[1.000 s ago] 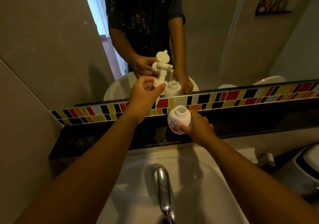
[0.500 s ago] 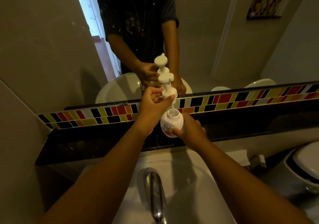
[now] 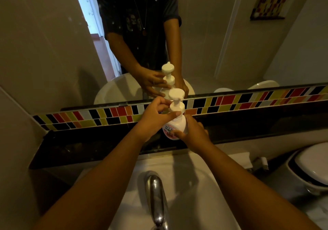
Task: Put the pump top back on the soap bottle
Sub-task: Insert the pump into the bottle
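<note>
The white soap bottle (image 3: 174, 126) with a pink label stands on the dark ledge behind the basin. My right hand (image 3: 192, 133) wraps its lower right side. The white pump top (image 3: 176, 100) now sits upright on the bottle's neck, its flat head uppermost. My left hand (image 3: 156, 117) grips the pump's collar from the left, thumb across the front. The mirror above repeats both hands and the bottle.
A chrome tap (image 3: 156, 197) rises over the white basin (image 3: 186, 173) directly below my arms. A strip of coloured tiles (image 3: 248, 101) runs along the mirror's base. A white toilet (image 3: 312, 166) with a dark rim sits at the right. A grey wall closes the left side.
The pump top came down from above the open neck and its tube went into the bottle; the collar now rests on the neck. My right hand kept hold of the bottle.
</note>
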